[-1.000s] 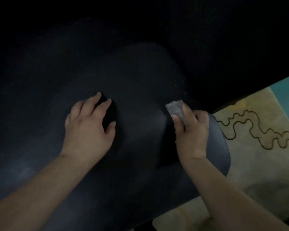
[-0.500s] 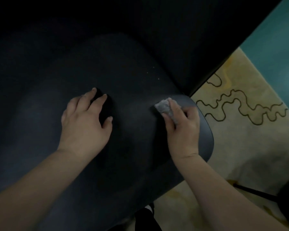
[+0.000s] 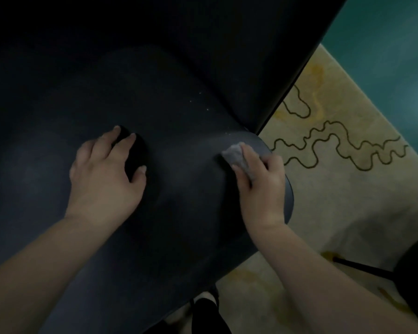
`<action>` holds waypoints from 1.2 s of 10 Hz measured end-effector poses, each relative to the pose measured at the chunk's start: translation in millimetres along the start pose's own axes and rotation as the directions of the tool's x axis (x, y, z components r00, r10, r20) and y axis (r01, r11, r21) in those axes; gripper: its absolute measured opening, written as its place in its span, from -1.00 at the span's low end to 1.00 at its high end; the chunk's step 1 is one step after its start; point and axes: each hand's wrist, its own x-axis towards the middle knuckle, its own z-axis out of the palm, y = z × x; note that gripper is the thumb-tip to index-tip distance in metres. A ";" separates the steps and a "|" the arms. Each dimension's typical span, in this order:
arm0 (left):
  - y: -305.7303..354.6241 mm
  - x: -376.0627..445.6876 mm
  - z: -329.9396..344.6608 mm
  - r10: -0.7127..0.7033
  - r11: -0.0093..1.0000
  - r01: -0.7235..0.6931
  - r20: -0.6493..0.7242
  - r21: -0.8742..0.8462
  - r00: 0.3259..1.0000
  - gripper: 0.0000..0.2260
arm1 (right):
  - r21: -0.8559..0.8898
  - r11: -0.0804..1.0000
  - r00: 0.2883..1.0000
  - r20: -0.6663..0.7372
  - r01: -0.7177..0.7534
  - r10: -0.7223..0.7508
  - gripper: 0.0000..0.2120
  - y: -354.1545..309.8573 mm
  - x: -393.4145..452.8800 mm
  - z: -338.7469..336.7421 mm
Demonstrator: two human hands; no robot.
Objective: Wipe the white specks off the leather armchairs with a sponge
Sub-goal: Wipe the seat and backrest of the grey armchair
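A dark leather armchair fills most of the view, its seat cushion bulging under me. My right hand grips a small grey sponge and holds it against the seat's right front corner. A few white specks dot the leather beyond the sponge, near the crease with the armrest. My left hand presses into the middle of the cushion with spread fingers, denting it.
A cream rug with wavy black lines and yellow patches lies right of the chair. Teal floor shows beyond it. A thin black leg and a dark shape sit at the right edge. A dark shoe is below.
The view has swung so the chair sits further left and more rug shows. My right hand with the sponge has shifted slightly along the seat's right corner. My left hand stays pressed in place.
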 end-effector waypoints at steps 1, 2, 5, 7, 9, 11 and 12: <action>1.2 0.6 1.9 -0.005 1.000 0.005 -0.018 0.005 1.000 -0.47 | 0.044 0.997 0.997 0.037 0.064 -0.066 -0.65 -10.9 -23.2 10.1; 0.8 0.9 4.9 -0.008 1.000 0.009 -0.034 0.011 0.999 -0.47 | 0.013 0.980 0.973 0.118 0.196 -0.197 -0.60 -24.6 -11.9 18.0; 1.1 1.8 9.7 -0.013 1.000 0.013 -0.055 0.013 0.998 -0.48 | 0.060 0.998 0.999 -0.028 -0.017 0.019 -0.69 11.7 -46.9 -3.9; 14.1 4.7 12.5 0.042 0.999 -0.042 -0.020 0.010 0.999 -0.49 | 0.096 0.993 0.996 0.054 0.070 -0.076 -0.67 -22.9 8.6 17.5; 14.2 12.8 11.3 0.065 0.998 -0.065 -0.020 0.012 0.998 -0.49 | 0.115 0.982 0.987 -0.048 -0.149 0.156 -0.67 -25.0 3.1 17.6; 11.1 13.2 8.7 0.086 0.996 -0.086 -0.005 -0.007 0.996 -0.49 | 0.125 0.983 0.989 -0.039 -0.138 0.143 -0.68 -37.7 49.4 28.2; 7.7 13.8 6.5 0.098 0.995 -0.098 0.000 -0.017 0.995 -0.50 | 0.052 0.967 0.956 -0.150 -0.249 0.254 -0.62 -41.7 58.6 32.5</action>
